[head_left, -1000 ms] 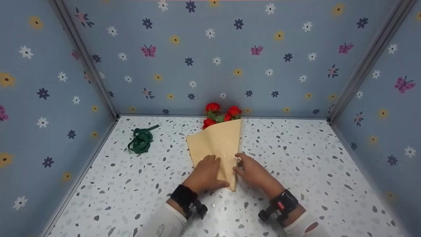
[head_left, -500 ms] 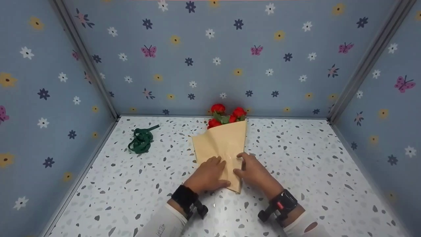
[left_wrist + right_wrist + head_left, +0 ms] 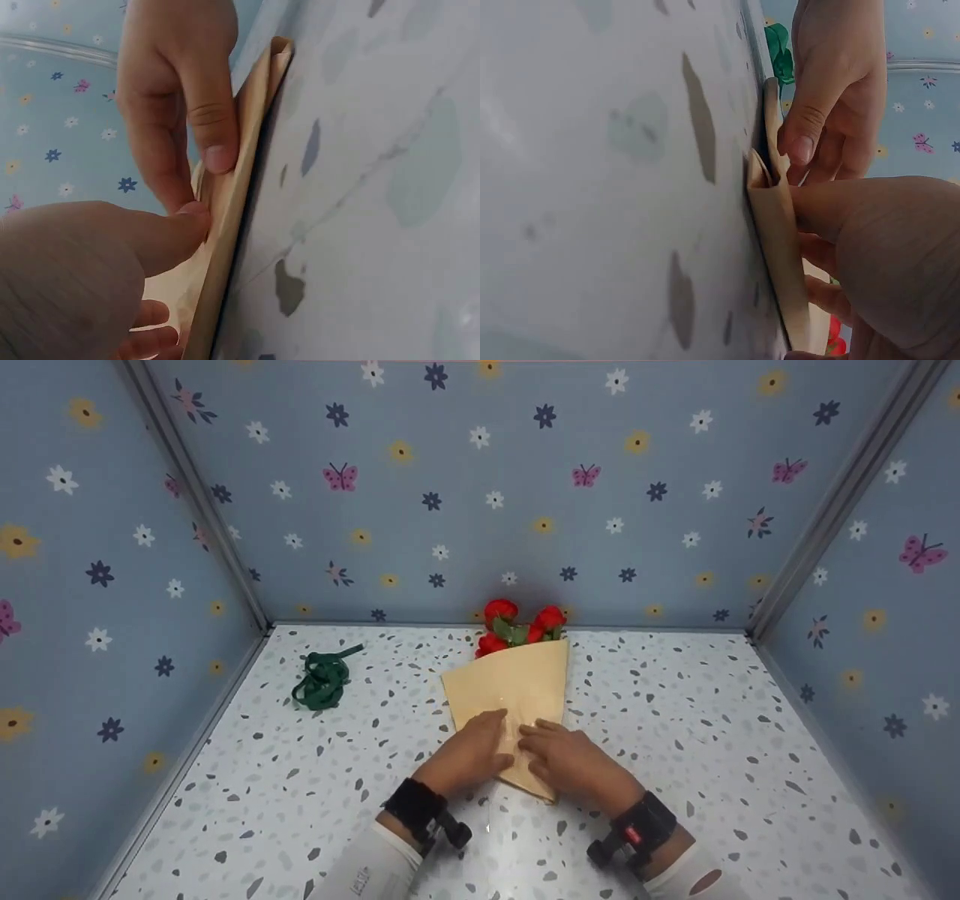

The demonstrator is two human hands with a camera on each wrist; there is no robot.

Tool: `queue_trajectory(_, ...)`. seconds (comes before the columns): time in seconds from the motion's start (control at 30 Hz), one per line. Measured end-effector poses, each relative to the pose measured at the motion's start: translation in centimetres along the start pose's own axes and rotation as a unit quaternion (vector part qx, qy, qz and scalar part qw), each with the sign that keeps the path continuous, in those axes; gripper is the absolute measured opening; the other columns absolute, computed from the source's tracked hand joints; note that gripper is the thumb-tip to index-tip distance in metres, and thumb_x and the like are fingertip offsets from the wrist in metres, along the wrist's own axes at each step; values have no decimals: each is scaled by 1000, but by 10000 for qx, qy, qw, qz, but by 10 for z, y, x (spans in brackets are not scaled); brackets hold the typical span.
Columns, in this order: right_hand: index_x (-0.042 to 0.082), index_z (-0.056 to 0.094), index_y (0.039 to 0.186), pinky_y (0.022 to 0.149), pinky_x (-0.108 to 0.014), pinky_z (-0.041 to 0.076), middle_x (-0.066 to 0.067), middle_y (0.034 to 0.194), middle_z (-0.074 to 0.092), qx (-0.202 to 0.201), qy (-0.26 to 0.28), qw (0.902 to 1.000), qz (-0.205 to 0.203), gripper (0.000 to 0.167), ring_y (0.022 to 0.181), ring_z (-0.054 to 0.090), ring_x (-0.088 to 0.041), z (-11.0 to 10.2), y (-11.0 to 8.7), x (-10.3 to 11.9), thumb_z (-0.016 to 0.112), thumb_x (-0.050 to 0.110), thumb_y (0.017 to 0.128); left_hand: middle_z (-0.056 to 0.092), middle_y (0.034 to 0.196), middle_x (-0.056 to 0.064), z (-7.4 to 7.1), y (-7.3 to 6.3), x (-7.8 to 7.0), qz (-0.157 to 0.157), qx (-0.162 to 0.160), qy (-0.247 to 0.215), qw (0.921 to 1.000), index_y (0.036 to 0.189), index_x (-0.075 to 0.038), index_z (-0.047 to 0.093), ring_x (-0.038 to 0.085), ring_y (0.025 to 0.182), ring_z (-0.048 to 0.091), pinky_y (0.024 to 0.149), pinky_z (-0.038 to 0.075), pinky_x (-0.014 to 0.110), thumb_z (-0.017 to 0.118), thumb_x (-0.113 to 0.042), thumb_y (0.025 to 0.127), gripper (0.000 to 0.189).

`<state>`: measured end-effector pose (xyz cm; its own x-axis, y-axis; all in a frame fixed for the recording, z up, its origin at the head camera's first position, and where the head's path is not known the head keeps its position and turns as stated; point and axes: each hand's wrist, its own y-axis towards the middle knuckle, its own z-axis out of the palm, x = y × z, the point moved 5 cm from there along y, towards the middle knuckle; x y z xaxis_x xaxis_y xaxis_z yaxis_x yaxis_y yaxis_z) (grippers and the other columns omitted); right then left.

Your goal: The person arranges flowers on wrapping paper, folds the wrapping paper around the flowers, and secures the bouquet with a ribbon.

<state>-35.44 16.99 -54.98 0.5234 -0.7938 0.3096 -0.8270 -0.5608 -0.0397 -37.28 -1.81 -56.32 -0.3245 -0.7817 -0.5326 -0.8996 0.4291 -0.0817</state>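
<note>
A bouquet of red roses (image 3: 501, 612) lies in tan wrapping paper (image 3: 525, 679), its blooms toward the back wall. My left hand (image 3: 465, 756) rests on the lower left part of the paper, fingers extended and thumb (image 3: 169, 232) on it. My right hand (image 3: 576, 761) lies over the lower right part with its fingertips on top of the paper, close to the left fingers. In the right wrist view, the folded lower end of the paper (image 3: 776, 232) shows beside my thumb. The stems are hidden inside the wrap.
A tangled dark green ribbon (image 3: 324, 681) lies on the speckled white tabletop (image 3: 675, 697) at the left. Blue flower-patterned panels (image 3: 495, 465) rise behind and at both sides, and the blooms reach close to the back one.
The wrapped bouquet has shifted to the right and slightly nearer. My right hand has gone from the paper's right edge to lying on top of it. The ribbon has stayed put.
</note>
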Motion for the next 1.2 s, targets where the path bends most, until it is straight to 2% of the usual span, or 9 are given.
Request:
queue_trajectory(0.07, 16, 71, 153, 131, -61, 44, -3, 174, 56, 51, -168, 9998, 33, 42, 166, 47, -35, -2, 1, 1, 69, 25, 112, 42, 181, 17, -3, 0, 3, -75, -131, -47, 9999, 177, -8, 35, 34, 171, 38, 139, 34, 51, 79, -31, 107, 85)
queue_trajectory(0.17, 15, 75, 146, 126, -57, 52, -3, 167, 63, 78, -409, 9990, 160, 39, 158, 55, -33, -6, 2, 0, 72, 24, 109, 49, 175, 17, -5, 2, 6, -125, -242, 265, 9993, 172, -9, 45, 36, 165, 45, 136, 40, 53, 82, -34, 105, 81)
queue_trajectory(0.3, 11, 84, 123, 106, -50, 63, -6, 139, 76, -61, -653, 9971, 388, 22, 128, 69, -32, -14, 1, -3, 75, 19, 105, 51, 172, 19, -5, 3, 7, -254, -334, 625, 9972, 168, -9, 53, 39, 161, 47, 132, 44, 59, 78, -41, 107, 74)
queue_trajectory(0.4, 11, 86, 108, 88, -44, 62, -4, 116, 77, -186, -820, 9942, 664, 11, 102, 66, -26, -21, -2, -13, 75, 14, 104, 46, 175, 21, -5, 1, 9, -439, -337, 557, 9969, 171, -7, 48, 41, 163, 42, 134, 40, 60, 73, -39, 111, 73)
queue_trajectory(0.5, 12, 86, 105, 83, -41, 59, -3, 106, 74, -174, -814, 9913, 1016, 11, 93, 62, -23, -26, -8, -32, 75, 10, 103, 42, 176, 24, -4, -2, 11, -539, -270, 504, 9969, 173, -5, 43, 42, 166, 38, 138, 36, 57, 70, -36, 113, 73)
queue_trajectory(0.77, 13, 81, 109, 89, -50, 60, -6, 109, 70, -80, 72, 9758, 2186, 16, 101, 66, -27, -51, -49, -107, 80, 3, 95, 45, 173, 25, -4, -7, 9, -382, -168, 835, 9956, 165, -5, 55, 44, 164, 40, 137, 37, 56, 65, -37, 115, 60)
queue_trajectory(0.97, 7, 78, 121, 93, -55, 58, -15, 122, 72, -54, 785, 9513, 2979, 26, 109, 67, -35, -69, -87, -161, 74, 1, 95, 44, 175, 26, -4, -8, 7, -379, -181, 822, 9957, 166, -6, 55, 44, 165, 39, 138, 36, 58, 63, -38, 116, 60)
queue_trajectory(1.03, 5, 76, 122, 94, -56, 58, -17, 124, 72, -114, 866, 9467, 3100, 28, 111, 66, -37, -74, -98, -176, 72, -1, 95, 45, 174, 26, -4, -8, 6, -361, -207, 831, 9957, 165, -6, 56, 44, 165, 40, 137, 37, 57, 63, -38, 116, 59)
queue_trajectory(1.2, -2, 73, 127, 98, -62, 57, -24, 126, 74, -506, 630, 9458, 3146, 31, 111, 67, -40, -82, -126, -200, 57, -1, 101, 45, 174, 25, -4, -7, 7, -365, -219, 818, 9957, 164, -6, 56, 44, 165, 39, 138, 36, 57, 63, -38, 116, 58)
